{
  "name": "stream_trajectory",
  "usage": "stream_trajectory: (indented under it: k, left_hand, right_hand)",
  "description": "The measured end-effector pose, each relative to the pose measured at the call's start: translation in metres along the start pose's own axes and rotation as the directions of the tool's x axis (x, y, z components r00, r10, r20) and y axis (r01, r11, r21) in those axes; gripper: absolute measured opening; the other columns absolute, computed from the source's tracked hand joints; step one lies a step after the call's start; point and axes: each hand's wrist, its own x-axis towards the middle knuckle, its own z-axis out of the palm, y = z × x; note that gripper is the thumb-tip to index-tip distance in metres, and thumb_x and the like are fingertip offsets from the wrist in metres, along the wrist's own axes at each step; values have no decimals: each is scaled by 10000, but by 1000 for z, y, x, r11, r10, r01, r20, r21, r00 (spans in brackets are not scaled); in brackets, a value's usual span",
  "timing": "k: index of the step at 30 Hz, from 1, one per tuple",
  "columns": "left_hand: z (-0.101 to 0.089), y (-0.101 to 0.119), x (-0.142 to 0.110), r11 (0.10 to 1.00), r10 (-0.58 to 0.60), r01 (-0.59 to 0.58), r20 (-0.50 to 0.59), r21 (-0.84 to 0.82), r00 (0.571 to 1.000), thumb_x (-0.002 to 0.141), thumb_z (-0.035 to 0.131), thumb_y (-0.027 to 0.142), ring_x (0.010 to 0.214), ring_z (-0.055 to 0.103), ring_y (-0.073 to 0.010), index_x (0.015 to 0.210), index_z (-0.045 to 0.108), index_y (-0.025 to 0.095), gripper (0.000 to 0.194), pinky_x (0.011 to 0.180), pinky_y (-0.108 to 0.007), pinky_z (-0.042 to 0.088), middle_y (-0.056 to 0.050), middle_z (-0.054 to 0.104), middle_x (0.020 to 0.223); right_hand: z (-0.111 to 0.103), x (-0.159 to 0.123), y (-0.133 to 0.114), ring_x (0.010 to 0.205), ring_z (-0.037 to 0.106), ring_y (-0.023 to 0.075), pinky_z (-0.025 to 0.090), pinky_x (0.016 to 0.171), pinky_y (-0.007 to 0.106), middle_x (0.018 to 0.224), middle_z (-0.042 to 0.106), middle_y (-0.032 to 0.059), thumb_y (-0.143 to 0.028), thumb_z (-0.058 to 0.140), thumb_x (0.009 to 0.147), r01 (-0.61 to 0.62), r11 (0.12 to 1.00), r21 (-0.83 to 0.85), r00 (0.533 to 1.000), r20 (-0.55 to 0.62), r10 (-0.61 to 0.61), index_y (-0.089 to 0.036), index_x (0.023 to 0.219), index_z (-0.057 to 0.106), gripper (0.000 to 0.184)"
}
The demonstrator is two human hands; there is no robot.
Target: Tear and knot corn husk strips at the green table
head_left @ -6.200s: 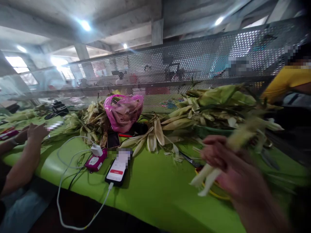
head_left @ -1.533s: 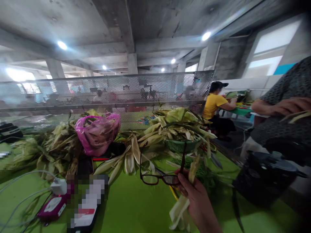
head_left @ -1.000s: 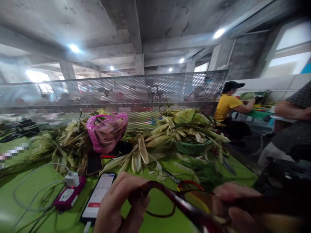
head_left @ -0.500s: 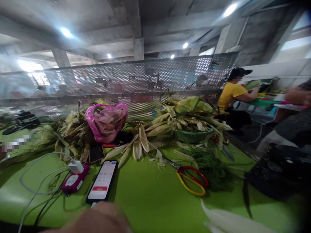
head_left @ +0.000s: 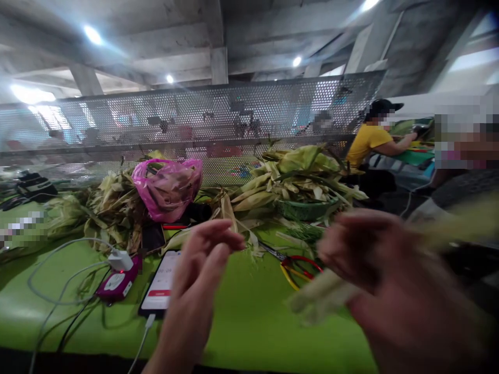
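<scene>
The right hand (head_left: 393,280) is closed round a pale, blurred corn-husk bundle (head_left: 325,298), whose split ends protrude toward 8 o'clock and whose yellowish end points toward 2. The left hand (head_left: 197,285) is empty, fingers loosely curled, thumb apart. At its 9 o'clock, a black-edged white-screened phone (head_left: 156,285) shows "00:09", partly covered; its red button's lettering is illegible.

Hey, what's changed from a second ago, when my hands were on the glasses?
Both hands let go of the glasses, now out of view. Your left hand is empty; your right hand holds pale husk. Scissors, pink bag and phone stayed put.
</scene>
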Motion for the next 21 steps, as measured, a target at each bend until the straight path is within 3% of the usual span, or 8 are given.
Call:
stream_trajectory:
  k: [3, 5, 7, 9, 13, 16, 18, 21]
  left_hand:
    - [31, -33, 20, 970, -226, 243, 281, -25, 933, 899, 509, 405, 1120, 584, -235, 1125, 620, 220, 313, 974, -377, 445, -71, 664, 1168]
    - [47, -55, 34, 943, -299, 333, 380, -25, 875, 900, 505, 410, 1188, 546, -247, 1188, 596, 205, 365, 1023, -389, 401, -91, 635, 1238]
    - [59, -73, 46, 943, -289, 333, 448, -19, 846, 889, 524, 419, 1220, 518, -250, 1207, 587, 201, 391, 1041, -386, 377, -89, 606, 1284]
    - [68, -86, 55, 955, -229, 291, 491, -51, 840, 856, 575, 417, 1172, 541, -248, 1141, 610, 187, 368, 1014, -372, 395, -92, 636, 1216]
    - [78, -109, 66, 950, -212, 295, 480, -104, 851, 826, 604, 433, 843, 600, -174, 1063, 594, 171, 354, 787, -296, 485, -56, 638, 957]
    - [76, -124, 69, 924, -327, 382, 479, -19, 815, 833, 555, 513, 501, 419, -91, 1014, 598, 159, 400, 508, -229, 398, 38, 482, 658]
    - [71, -131, 70, 926, -347, 375, 465, 34, 814, 836, 543, 530, 488, 368, -88, 940, 624, 151, 401, 492, -217, 355, 55, 415, 593]
    - [64, -134, 70, 962, -272, 256, 482, 100, 833, 862, 518, 502, 646, 505, -147, 917, 661, 174, 363, 632, -245, 417, 7, 532, 634]
  right_hand:
    - [36, 42, 21, 589, 513, 125, 410, 538, 254, 797, 679, 26, -507, 558, 869, -21, 990, 137, 977, 212, -9, -254, 959, 712, 310]
    - [46, 60, 43, 871, 592, 177, 465, 729, 274, 1023, 701, 40, -484, 531, 892, -46, 994, 102, 963, 267, 18, -244, 1011, 710, 322]
    - [48, 72, 63, 1173, 504, 222, 375, 978, 310, 1212, 654, 37, -475, 510, 909, -11, 999, -33, 959, 284, 20, -242, 1062, 712, 344]
    - [46, 78, 77, 1254, 453, 249, 319, 1046, 352, 1255, 636, 33, -503, 518, 895, -23, 994, -104, 943, 328, 57, -257, 1107, 701, 373]
    - [38, 88, 90, 1199, 510, 262, 352, 1022, 382, 1210, 660, 40, -528, 580, 846, -85, 985, -149, 902, 408, 139, -276, 1132, 693, 398]
    - [29, 93, 94, 1127, 546, 263, 398, 957, 378, 1168, 676, 49, -523, 612, 822, -99, 978, -185, 911, 377, 164, -262, 1090, 715, 387]
    - [23, 95, 96, 1013, 585, 247, 432, 873, 344, 1039, 710, 55, -497, 666, 785, -92, 972, -215, 926, 340, 163, -231, 1000, 746, 351]
    - [18, 96, 99, 685, 567, 166, 424, 659, 270, 706, 673, 15, -466, 732, 722, -108, 964, -243, 933, 311, 183, -187, 848, 764, 307]
